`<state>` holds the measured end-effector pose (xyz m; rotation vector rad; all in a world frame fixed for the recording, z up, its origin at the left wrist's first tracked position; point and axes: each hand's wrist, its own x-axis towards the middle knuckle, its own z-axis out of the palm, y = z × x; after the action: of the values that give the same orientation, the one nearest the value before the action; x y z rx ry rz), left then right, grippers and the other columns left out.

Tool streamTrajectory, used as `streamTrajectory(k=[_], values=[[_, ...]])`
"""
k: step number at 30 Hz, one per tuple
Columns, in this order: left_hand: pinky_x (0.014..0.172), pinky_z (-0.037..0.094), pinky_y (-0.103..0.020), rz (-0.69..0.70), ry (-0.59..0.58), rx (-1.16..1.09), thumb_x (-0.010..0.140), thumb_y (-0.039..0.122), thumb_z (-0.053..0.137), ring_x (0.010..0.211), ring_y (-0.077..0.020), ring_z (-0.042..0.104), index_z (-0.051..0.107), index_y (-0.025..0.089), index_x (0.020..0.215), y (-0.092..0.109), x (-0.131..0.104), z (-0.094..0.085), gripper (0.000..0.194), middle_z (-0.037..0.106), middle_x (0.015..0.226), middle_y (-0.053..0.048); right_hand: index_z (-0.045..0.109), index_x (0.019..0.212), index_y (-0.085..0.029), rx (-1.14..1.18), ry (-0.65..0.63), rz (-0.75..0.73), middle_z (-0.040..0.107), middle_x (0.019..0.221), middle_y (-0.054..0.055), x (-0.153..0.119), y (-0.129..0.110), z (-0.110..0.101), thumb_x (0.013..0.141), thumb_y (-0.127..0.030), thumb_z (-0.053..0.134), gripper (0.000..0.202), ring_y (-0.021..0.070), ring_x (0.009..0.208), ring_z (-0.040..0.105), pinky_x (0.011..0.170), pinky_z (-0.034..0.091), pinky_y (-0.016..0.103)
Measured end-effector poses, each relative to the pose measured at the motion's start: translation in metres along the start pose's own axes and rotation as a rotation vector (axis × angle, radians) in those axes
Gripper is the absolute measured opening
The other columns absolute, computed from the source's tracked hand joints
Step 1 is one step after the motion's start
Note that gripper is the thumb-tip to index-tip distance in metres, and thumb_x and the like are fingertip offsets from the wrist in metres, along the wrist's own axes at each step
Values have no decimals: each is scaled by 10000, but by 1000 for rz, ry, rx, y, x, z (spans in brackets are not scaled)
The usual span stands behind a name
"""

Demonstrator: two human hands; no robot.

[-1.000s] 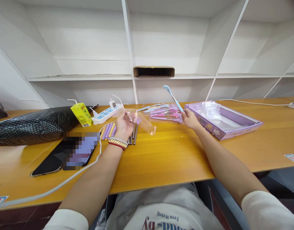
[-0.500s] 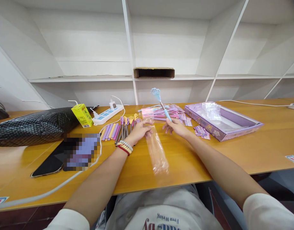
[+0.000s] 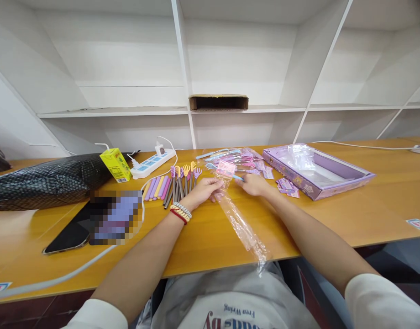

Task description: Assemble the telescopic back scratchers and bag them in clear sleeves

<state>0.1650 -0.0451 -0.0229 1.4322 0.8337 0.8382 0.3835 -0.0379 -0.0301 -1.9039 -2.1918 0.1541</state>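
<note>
Two hands: both closed on things, fingers together, above the table [image 3: 203, 246].
Left hand [image 3: 203, 191]: clamped on the clear sleeve [image 3: 242, 224], just below its pink card [image 3: 226, 169].
Right hand [image 3: 254, 184]: closed on the handle of the blue claw stick [image 3: 235, 177], whose claw shows beyond the pink card.
Clear sleeve: hung slack towards the front edge; whether any of the stick is enclosed cannot be told.
Wrapped pile [image 3: 230, 157]: just beyond the hands; several sticks seem already to be bagged, though they cannot be counted.
Unwrapped sticks [image 3: 186, 176]: laid beside the left hand, yellow and purple claws bare; these appear to be left unbagged, as do the coloured rods [image 3: 157, 188] next to them.
Loose cards [image 3: 287, 186]: scattered beside the tray, attached to nothing visible.
Purple tray [image 3: 359, 182]: clear plastic bags [image 3: 301, 157] are held at its left end; no stick is seen inside.
Cardboard box [image 3: 218, 97]: placed on the shelf, open end facing out, its dark inside unreadable.
Juice carton [image 3: 116, 164]: tilted against the black package [image 3: 49, 183], straw inserted.
</note>
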Motion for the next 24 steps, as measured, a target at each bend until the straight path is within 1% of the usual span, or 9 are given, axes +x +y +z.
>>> streamTrajectory(k=[4,7,10,13,17,19,20,22,24], values=[[399,421,-214,-26,-43,37,697,453,679,509,-157,617,693,130,776,-3,1,1,333,686,706,-117,667,829,-139,-82,-10,4,680,912,188,-2,-7,4,889,-535,343,516,254,831,638,697,431,321],[395,412,-206,10,-57,70,688,439,686,492,-136,589,706,140,764,-5,1,4,309,675,676,-96,649,936,-140,-113,13,19,672,973,188,-3,-11,6,893,-512,343,484,263,873,635,710,435,336],[405,403,-203,52,-25,121,692,416,683,510,-130,573,707,147,748,-7,2,5,276,659,655,-79,620,1022,-140,-137,31,24,664,993,186,-3,-14,8,883,-476,377,438,281,885,631,709,437,352],[443,407,-211,47,-40,181,711,409,659,552,-134,581,702,146,734,-9,1,5,268,678,730,-90,636,984,-147,-157,34,3,659,989,185,-4,-14,8,867,-464,411,405,287,894,627,718,437,356],[476,405,-227,36,-160,278,698,398,667,526,-129,555,708,151,688,-10,1,3,250,672,675,-73,651,930,-150,-130,60,-4,659,984,181,-3,-11,6,829,-411,467,335,286,884,620,713,430,347],[479,403,-236,31,-179,308,683,396,678,513,-133,546,711,154,668,-10,1,2,244,665,644,-68,647,915,-157,-28,109,-8,668,962,152,-2,-9,4,788,-336,517,255,257,870,614,717,423,321],[491,409,-243,26,-178,311,681,397,679,519,-138,551,712,155,666,-10,1,2,245,666,645,-69,642,908,-163,75,140,-37,672,951,128,-1,-7,3,773,-292,521,223,235,864,609,723,420,306],[538,432,-260,16,-178,316,684,401,675,554,-151,575,714,153,678,-9,1,2,251,674,674,-72,626,896,-168,386,195,-118,674,917,83,2,-4,1,772,-234,480,203,190,830,597,719,424,279],[591,445,-270,-2,-177,337,695,401,664,595,-156,591,711,145,699,-8,1,2,260,682,706,-70,600,888,-165,746,212,-171,664,851,58,3,-2,-1,802,-244,420,215,154,730,579,669,433,266]])
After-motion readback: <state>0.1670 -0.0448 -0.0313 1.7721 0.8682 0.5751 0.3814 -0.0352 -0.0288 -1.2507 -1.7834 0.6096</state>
